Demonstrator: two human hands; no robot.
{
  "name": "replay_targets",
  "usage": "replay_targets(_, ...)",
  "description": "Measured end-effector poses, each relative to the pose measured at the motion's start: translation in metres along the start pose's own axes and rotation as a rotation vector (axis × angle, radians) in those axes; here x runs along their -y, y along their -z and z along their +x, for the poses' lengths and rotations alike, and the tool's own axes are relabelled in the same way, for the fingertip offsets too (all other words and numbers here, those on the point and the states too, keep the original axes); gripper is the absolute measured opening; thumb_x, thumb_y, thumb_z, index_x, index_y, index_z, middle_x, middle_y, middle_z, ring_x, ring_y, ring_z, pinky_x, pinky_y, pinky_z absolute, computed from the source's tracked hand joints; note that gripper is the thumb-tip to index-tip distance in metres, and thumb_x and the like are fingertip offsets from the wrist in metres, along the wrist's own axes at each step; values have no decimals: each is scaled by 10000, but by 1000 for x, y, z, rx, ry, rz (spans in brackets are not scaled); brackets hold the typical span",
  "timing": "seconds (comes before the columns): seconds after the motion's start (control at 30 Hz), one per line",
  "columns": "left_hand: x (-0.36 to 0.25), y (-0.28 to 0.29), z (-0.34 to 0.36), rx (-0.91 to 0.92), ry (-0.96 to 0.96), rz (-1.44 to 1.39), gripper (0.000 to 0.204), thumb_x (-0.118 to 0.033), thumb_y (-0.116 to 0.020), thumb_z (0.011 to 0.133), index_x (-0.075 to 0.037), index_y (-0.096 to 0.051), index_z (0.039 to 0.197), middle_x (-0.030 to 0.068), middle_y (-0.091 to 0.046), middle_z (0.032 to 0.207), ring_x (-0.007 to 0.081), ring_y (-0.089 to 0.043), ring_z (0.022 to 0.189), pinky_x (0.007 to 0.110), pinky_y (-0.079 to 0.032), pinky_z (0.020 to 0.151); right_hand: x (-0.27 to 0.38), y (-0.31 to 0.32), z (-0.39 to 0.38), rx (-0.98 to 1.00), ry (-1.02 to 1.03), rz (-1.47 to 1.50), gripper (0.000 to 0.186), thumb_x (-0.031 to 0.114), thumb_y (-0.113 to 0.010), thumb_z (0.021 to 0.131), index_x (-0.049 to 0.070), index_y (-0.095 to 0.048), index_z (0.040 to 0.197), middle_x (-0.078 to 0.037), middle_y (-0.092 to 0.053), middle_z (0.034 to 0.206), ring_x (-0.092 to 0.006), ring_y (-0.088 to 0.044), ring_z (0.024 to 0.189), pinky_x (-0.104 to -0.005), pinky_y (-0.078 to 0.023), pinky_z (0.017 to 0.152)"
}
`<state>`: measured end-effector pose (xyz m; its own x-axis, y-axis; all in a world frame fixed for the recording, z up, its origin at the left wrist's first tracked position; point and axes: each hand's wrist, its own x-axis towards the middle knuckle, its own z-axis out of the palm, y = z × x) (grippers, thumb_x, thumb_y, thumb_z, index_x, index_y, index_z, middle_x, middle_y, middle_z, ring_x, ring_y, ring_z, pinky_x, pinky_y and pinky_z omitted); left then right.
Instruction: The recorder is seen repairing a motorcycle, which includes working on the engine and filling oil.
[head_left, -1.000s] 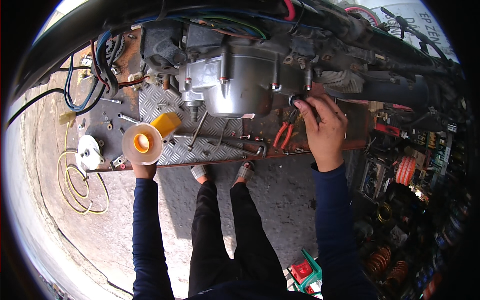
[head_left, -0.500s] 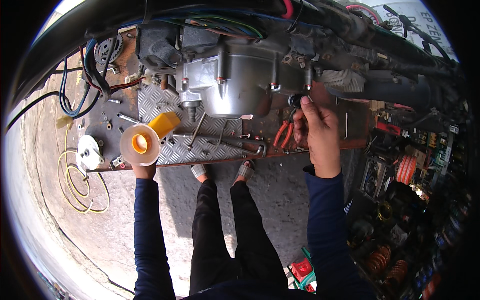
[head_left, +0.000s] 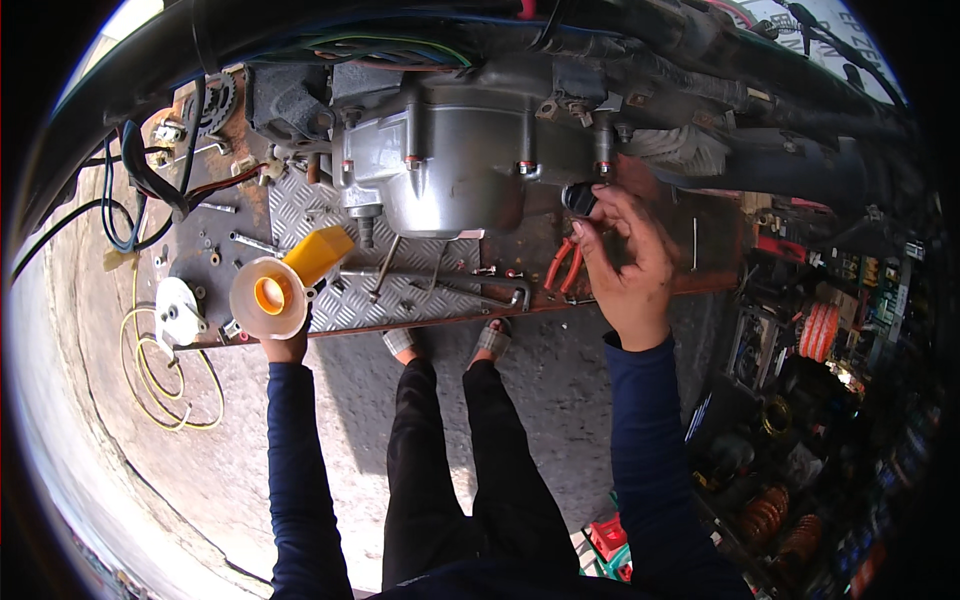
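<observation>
My left hand [head_left: 286,348] grips a translucent round container with a yellow spout [head_left: 322,254], seen from above, an orange ring at its middle; the container hides most of those fingers. My right hand [head_left: 638,262] is bent around a black cap [head_left: 578,199] just below the silver engine cover [head_left: 455,170]. Its index finger touches the cap and the thumb is below it. Whether the cap is still seated in the engine I cannot tell. Orange-handled pliers [head_left: 563,266] lie on the bench beside the right thumb.
The engine hangs in a dark frame tube [head_left: 300,25] with wires across the top. On the rusty bench a ridged metal plate [head_left: 340,310] bears several rods and wrenches. A white disc part [head_left: 180,312] lies left. Crowded parts and tools [head_left: 790,400] fill the right side.
My right fingers have shifted around the black cap, and the thumb has dropped lower. The engine and bench sit slightly further left in view. My left hand still holds the spouted container.
</observation>
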<state>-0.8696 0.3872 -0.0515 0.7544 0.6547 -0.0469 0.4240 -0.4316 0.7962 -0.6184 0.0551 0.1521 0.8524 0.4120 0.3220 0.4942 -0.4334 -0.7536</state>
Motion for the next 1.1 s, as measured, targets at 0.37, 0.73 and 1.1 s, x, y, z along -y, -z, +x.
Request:
replay_targets(0.37, -63, 0, 0, -63, -19, -126, 372, -60, -745, 771, 1, -584, 1100, 79, -631, 1020, 175, -595, 931, 318, -485, 826, 22, -14, 10, -21, -349, -296, 256, 188, -668, 854, -17, -574, 732, -122, -596, 615, -220, -596, 524, -332, -441, 489)
replay_targets(0.73, -48, -3, 0, -2, 200, -95, 438, -62, -724, 786, 23, -546, 1177, 110, -623, 1081, 207, -605, 957, 321, -489, 849, 10, -12, -9, -72, -1024, 1208, 361, 374, -621, 883, 35, -590, 763, 30, -395, 497, -79, -369, 390, -272, -352, 420)
replay_targets(1.1, -48, -3, 1, -18, 104, -158, 474, -53, -711, 801, 34, -503, 1217, 111, -594, 1147, 200, -590, 1005, 324, -475, 874, -216, -69, -155, 303, -895, -653, 496, 345, -811, 664, 50, -615, 1010, -144, -539, 1020, -332, -534, 1020, -460, -424, 884)
